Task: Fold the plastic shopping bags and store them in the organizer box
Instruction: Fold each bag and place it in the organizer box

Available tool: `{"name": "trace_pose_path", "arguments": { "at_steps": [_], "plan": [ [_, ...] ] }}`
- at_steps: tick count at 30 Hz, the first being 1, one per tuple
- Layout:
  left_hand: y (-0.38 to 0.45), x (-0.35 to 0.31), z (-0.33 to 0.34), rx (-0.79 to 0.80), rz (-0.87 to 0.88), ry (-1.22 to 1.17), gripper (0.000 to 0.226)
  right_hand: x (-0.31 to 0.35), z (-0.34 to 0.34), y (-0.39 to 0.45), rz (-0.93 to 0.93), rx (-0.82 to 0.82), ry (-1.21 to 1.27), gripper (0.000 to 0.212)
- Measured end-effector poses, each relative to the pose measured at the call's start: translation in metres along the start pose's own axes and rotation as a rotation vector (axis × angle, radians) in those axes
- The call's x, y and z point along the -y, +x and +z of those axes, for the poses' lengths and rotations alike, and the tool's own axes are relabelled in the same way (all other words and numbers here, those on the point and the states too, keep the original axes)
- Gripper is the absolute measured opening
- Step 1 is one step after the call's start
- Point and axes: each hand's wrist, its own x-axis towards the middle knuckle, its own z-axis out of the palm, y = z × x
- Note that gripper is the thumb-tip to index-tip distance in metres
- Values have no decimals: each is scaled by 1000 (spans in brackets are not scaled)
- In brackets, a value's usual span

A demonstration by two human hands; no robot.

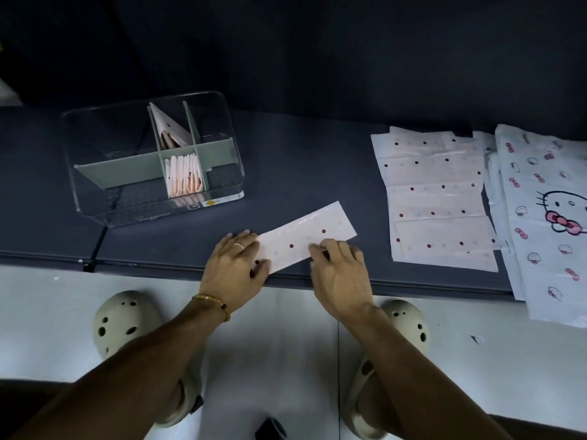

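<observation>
A pale pink dotted plastic bag, folded into a long narrow strip, lies slanted near the front edge of the dark table. My left hand presses flat on the strip's left end. My right hand pinches the strip's lower edge near its middle. The clear organizer box with grey-green dividers stands at the left. It holds several folded bags upright in a middle compartment and one triangular folded bag behind them.
A pile of flat dotted bags lies at the right, beside cartoon-cat printed bags that hang over the table's front edge. My feet in pale clogs stand on the white floor below. A seam splits the table at the left.
</observation>
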Motion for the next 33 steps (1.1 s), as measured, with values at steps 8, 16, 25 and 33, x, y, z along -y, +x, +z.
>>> {"name": "trace_pose_path", "arguments": {
  "at_steps": [8, 16, 25, 33],
  "plan": [
    [-10, 5, -14, 269, 318, -29, 52, -8, -3, 0, -57, -31, 68, 33],
    [9, -28, -26, 105, 20, -297, 23, 37, -8, 6, 64, -76, 361, 9],
    [33, -28, -18, 105, -313, -510, 40, 9, -8, 34, 603, 72, 827, 19],
    [52, -37, -14, 146, -377, -294, 26, 15, -1, 45, 672, 85, 651, 20]
  ]
}}
